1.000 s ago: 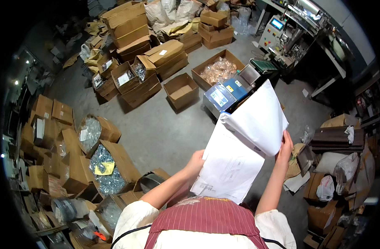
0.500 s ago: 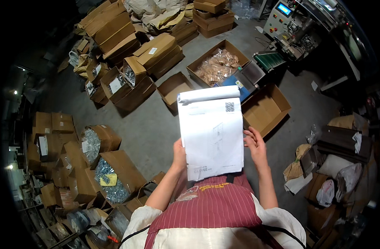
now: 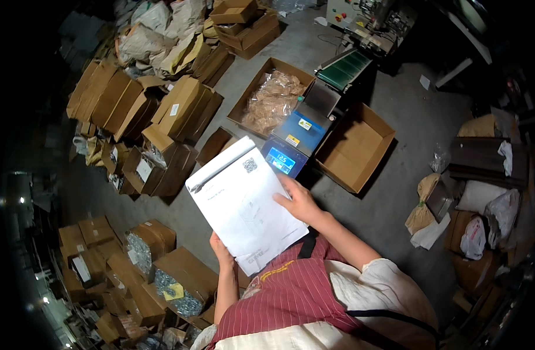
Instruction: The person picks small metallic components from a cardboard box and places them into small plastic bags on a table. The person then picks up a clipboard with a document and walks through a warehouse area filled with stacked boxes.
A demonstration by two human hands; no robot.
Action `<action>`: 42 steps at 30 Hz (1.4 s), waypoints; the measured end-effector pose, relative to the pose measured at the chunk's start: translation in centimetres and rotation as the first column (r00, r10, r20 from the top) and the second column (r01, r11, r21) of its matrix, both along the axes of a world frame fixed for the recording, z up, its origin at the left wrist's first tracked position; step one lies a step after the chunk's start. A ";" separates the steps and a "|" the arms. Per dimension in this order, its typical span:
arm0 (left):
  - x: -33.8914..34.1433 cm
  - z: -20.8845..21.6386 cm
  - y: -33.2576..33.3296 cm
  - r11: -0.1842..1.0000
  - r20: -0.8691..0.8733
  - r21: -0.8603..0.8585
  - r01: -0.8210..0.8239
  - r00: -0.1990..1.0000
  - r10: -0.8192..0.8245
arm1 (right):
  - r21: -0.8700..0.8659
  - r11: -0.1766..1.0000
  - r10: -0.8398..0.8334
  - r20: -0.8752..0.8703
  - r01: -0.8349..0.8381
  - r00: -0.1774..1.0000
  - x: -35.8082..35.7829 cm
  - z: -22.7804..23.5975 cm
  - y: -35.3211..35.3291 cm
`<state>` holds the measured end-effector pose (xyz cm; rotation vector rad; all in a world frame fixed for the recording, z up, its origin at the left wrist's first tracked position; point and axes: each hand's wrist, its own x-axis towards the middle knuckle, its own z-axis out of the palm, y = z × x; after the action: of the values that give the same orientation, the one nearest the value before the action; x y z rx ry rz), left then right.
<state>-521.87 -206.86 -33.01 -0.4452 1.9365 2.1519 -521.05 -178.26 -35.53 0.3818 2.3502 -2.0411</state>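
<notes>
A stack of white printed sheets (image 3: 235, 213), its upper pages folded back at the top edge, is in front of my chest, tilted to the left. It bears a small square code and a faint line drawing. My left hand (image 3: 222, 253) is closed round its lower left edge, most of the fingers hidden beneath. My right hand (image 3: 299, 201) grips the right edge, thumb on the top sheet. Just beyond the sheets stands a blue machine housing (image 3: 296, 131) with a lit display, partly covered by the paper.
An open carton (image 3: 355, 149) sits right of the blue machine. On its left, another carton (image 3: 237, 108) holds clear bags of tan pieces. A green conveyor belt (image 3: 346, 69) leads to machinery. Stacked cartons (image 3: 183, 108) line the left; bags and boxes (image 3: 483, 198) lie at the right.
My right hand has moved from beside the sheets onto their right edge. The sheets have turned counterclockwise and shifted left. My view has turned, showing more of the blue machine.
</notes>
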 end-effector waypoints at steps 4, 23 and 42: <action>-1.0 0.6 0.1 0.998 -0.001 -0.068 0.013 1.000 -0.013 | 0.163 0.986 -0.005 -0.109 0.023 0.994 -0.6 -0.1 -0.5; -2.7 3.5 1.5 0.997 -0.096 0.005 -0.077 0.992 0.077 | -0.820 0.569 0.202 0.205 0.056 0.958 -5.6 8.5 3.0; -3.5 4.4 -0.4 0.999 -0.013 0.019 -0.038 0.999 0.038 | -0.674 0.686 0.054 -0.329 -0.274 0.943 -16.5 8.3 1.5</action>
<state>-525.32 -207.23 -28.60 -0.4687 1.9278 2.2003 -537.51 -176.77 -27.22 -0.1613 1.3818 -2.8139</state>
